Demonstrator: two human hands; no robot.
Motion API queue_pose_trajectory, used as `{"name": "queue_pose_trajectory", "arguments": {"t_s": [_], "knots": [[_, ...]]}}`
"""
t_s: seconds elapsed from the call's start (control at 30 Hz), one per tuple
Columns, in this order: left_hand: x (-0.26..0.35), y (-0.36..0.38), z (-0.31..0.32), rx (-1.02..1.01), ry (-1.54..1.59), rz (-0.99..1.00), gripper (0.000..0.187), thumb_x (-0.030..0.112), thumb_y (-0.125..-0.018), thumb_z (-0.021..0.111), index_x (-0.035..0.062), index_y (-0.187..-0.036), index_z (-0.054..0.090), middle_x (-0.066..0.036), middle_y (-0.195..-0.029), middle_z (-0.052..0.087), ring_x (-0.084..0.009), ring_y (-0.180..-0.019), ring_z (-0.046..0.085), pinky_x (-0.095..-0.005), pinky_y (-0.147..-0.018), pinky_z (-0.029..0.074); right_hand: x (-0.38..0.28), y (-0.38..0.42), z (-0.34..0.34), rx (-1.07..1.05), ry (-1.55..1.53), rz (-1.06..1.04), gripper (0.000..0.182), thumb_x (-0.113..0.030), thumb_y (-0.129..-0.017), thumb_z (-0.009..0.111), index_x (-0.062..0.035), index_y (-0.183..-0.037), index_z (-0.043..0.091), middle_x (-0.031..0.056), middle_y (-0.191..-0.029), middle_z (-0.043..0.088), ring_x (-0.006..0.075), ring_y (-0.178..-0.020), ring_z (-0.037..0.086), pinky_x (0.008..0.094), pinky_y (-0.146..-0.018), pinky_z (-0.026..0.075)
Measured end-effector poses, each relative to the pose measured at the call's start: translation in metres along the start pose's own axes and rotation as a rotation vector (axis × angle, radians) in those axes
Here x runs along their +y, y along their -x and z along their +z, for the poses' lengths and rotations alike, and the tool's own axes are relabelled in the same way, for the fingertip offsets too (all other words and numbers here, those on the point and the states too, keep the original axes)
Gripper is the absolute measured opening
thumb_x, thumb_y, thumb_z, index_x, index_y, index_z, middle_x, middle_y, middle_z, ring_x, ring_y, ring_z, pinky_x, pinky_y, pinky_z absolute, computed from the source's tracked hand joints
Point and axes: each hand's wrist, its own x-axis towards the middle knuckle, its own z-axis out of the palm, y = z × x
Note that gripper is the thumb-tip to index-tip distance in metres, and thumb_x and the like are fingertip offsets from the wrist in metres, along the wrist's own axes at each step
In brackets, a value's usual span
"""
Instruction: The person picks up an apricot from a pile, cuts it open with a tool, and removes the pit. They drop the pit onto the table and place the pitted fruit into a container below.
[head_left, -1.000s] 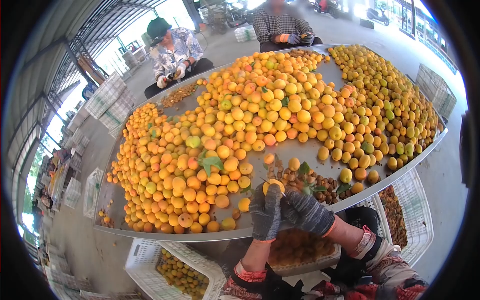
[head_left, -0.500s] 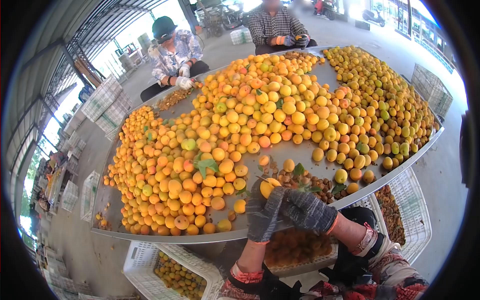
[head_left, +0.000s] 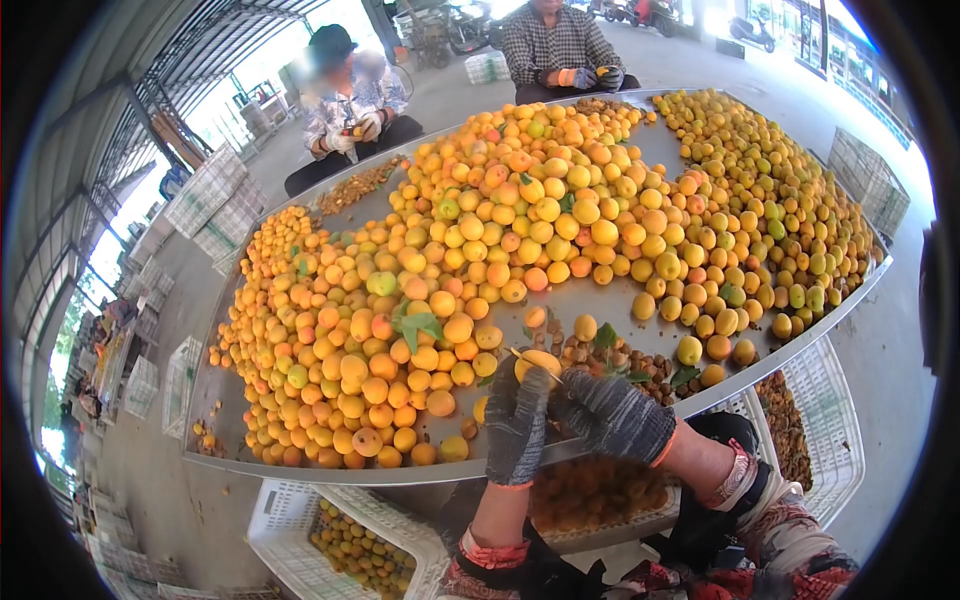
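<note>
One smooth rounded fruit (head_left: 538,364), knit-gloved left hand (head_left: 516,425) gripping it, metal table (head_left: 592,299)

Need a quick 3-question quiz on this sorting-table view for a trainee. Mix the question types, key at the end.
1. Multiple choice: what do the fingers of the left hand hold?
A) a leaf
B) an orange fruit
C) a crate

2. True or false: a green leaf lies on top of the fruit pile.

3. Count: how many co-workers sit across the metal table from the camera wearer?

Key: 1 B; 2 true; 3 two.
</note>
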Motion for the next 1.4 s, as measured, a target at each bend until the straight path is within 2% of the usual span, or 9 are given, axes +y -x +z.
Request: {"name": "queue_pose_trajectory", "arguments": {"t_s": [0.1, 0.17, 0.6, 0.67, 0.8, 0.97, 1.1, 1.17, 1.4], "knots": [[0.000, -0.002, 0.001, -0.091, 0.107, -0.050, 0.037, 0.020, -0.086, 0.056, -0.0003, -0.116, 0.048, -0.005, -0.102, 0.055, -0.0098, -0.088, 0.051, -0.0229, -0.075, 0.043, -0.003, 0.005, -0.007, 0.034, -0.208, -0.065, 0.033, -0.009, -0.090, 0.044, -0.0004, -0.122, 0.042, 0.0112, -0.117, 0.050, 0.0184, -0.107, 0.049, 0.0274, -0.090, 0.044], [0.000, -0.003, 0.003, -0.082, 0.108, -0.003, 0.036, 0.020, -0.085, 0.057, 0.0002, -0.115, 0.049, -0.004, -0.101, 0.055, -0.0095, -0.087, 0.051, -0.0226, -0.074, 0.043, -0.007, 0.004, -0.012, 0.078, 0.336, -0.277, 0.037, -0.006, -0.086, 0.049, 0.0004, -0.121, 0.044, 0.0134, -0.114, 0.053, 0.0217, -0.104, 0.052, 0.0295, -0.088, 0.045], [-0.004, -0.003, 0.002, 0.056, 0.081, -0.268, 0.043, 0.039, -0.087, 0.051, -0.0006, -0.104, 0.055, -0.005, -0.089, 0.058, -0.0122, -0.075, 0.052, -0.0241, -0.067, 0.043, -0.008, 0.000, 0.004, 0.254, 0.474, -0.094, 0.026, -0.005, -0.076, 0.058, -0.0018, -0.101, 0.053, 0.0163, -0.085, 0.059, 0.0325, -0.075, 0.059, 0.0372, -0.062, 0.047], [-0.001, -0.001, 0.003, 0.021, 0.082, -0.251, 0.043, 0.038, -0.086, 0.052, -0.0005, -0.104, 0.055, -0.005, -0.089, 0.058, -0.0124, -0.075, 0.052, -0.0242, -0.066, 0.043, -0.006, 0.000, 0.000, 0.241, 0.509, -0.325, 0.023, -0.005, -0.076, 0.058, -0.0017, -0.098, 0.053, 0.0160, -0.083, 0.059, 0.0327, -0.074, 0.059, 0.0369, -0.061, 0.047], [-0.006, -0.002, 0.000, 0.038, 0.109, -0.300, 0.039, 0.033, -0.088, 0.050, -0.0018, -0.106, 0.054, -0.006, -0.092, 0.058, -0.0120, -0.079, 0.050, -0.0258, -0.069, 0.042, -0.006, -0.004, 0.002, 0.236, 0.435, -0.146, 0.027, -0.005, -0.076, 0.058, -0.0014, -0.103, 0.052, 0.0160, -0.083, 0.059, 0.0320, -0.073, 0.060, 0.0373, -0.061, 0.048], [-0.002, -0.001, 0.008, 0.059, 0.087, -0.241, 0.038, 0.029, -0.087, 0.054, -0.0005, -0.110, 0.052, -0.005, -0.094, 0.057, -0.0108, -0.079, 0.049, -0.0241, -0.069, 0.042, 0.005, -0.001, -0.004, 0.186, 0.420, -0.339, 0.032, -0.004, -0.079, 0.056, 0.0007, -0.110, 0.051, 0.0161, -0.096, 0.059, 0.0273, -0.085, 0.060, 0.0339, -0.071, 0.048], [0.005, -0.001, 0.010, 0.083, 0.257, -0.221, 0.038, 0.032, -0.084, 0.058, 0.0027, -0.108, 0.053, -0.001, -0.082, 0.056, -0.0055, -0.065, 0.049, -0.0181, -0.052, 0.040, -0.009, -0.002, -0.010, 0.110, 0.146, -0.142, 0.031, -0.005, -0.080, 0.055, 0.0031, -0.110, 0.052, 0.0161, -0.102, 0.057, 0.0265, -0.090, 0.058, 0.0346, -0.075, 0.047], [0.007, -0.001, 0.005, 0.067, 0.240, -0.272, 0.037, 0.031, -0.084, 0.058, 0.0030, -0.108, 0.052, 0.000, -0.080, 0.055, -0.0047, -0.063, 0.049, -0.0177, -0.050, 0.039, -0.003, -0.004, -0.019, 0.094, 0.519, -0.519, 0.030, -0.007, -0.080, 0.054, 0.0035, -0.109, 0.053, 0.0167, -0.103, 0.056, 0.0273, -0.086, 0.058, 0.0366, -0.073, 0.047], [0.001, 0.000, -0.002, 0.004, 0.132, -0.194, 0.033, 0.026, -0.084, 0.058, -0.0012, -0.103, 0.052, -0.004, -0.082, 0.056, -0.0081, -0.068, 0.050, -0.0211, -0.055, 0.042, -0.029, 0.001, -0.034, -0.040, 0.648, -0.422, 0.025, -0.007, -0.081, 0.052, 0.0012, -0.104, 0.056, 0.0195, -0.099, 0.056, 0.0285, -0.079, 0.058, 0.0365, -0.068, 0.047]]}}
